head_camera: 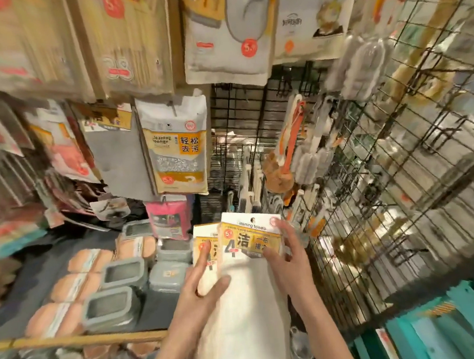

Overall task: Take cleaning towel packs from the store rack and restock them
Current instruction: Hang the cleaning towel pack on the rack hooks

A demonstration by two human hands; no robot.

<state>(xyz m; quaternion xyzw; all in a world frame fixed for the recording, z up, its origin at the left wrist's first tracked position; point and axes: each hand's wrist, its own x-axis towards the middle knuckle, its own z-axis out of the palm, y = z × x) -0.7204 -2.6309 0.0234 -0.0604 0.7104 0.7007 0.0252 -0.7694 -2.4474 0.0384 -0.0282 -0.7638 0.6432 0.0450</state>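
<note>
The left hand lies with fingers spread flat across the two white cleaning towel packs, its forefinger reaching up onto the rear pack's yellow label. The right hand pinches the front pack's header card, thumb on the face, fingers curled round the right edge. Both packs sit low and centre, held upright before a black wire rack. Behind them a cleaning sponge pack hangs, and brushes dangle to the right. At the left, a dark shelf carries three grey containers in clear view and peach sponges, blurred. The packs' lower ends run out of frame.
</note>
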